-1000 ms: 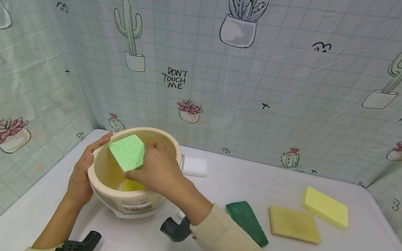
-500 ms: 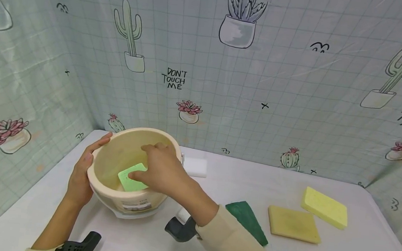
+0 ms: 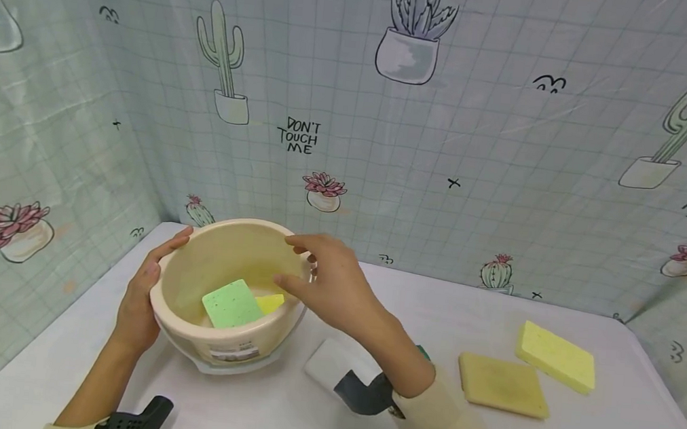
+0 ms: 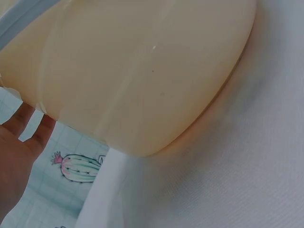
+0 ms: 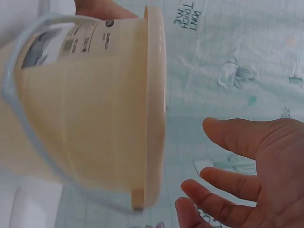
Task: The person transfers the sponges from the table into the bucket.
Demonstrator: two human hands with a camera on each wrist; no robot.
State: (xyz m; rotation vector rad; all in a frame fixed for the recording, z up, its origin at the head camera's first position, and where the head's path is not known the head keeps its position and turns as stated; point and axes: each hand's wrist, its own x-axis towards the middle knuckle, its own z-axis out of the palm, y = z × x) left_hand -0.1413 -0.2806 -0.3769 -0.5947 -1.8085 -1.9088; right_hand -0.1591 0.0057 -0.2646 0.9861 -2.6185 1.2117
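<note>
Left hand [image 3: 143, 296] is resting along the left side of the bucket [image 3: 230, 252], fingers lying extended against it. Right hand [image 3: 337, 282] is hovering beside the right rim, fingers and thumb parted; the right wrist view is showing a gap to the bucket. Inside, the green sponge [image 3: 232, 305] is lying low, a yellow piece [image 3: 272, 302] showing at its right edge. Tan pad [image 3: 503, 385] and yellow sponge [image 3: 554, 355] are lying farther right on the table [image 3: 240, 417]

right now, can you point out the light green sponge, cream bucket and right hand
Light green sponge [image 3: 233, 304]: head view, middle of its speckled face.
Cream bucket [image 5: 104, 118]: right wrist view, outer side wall.
Right hand [image 3: 339, 282]: head view, back of the hand.
</note>
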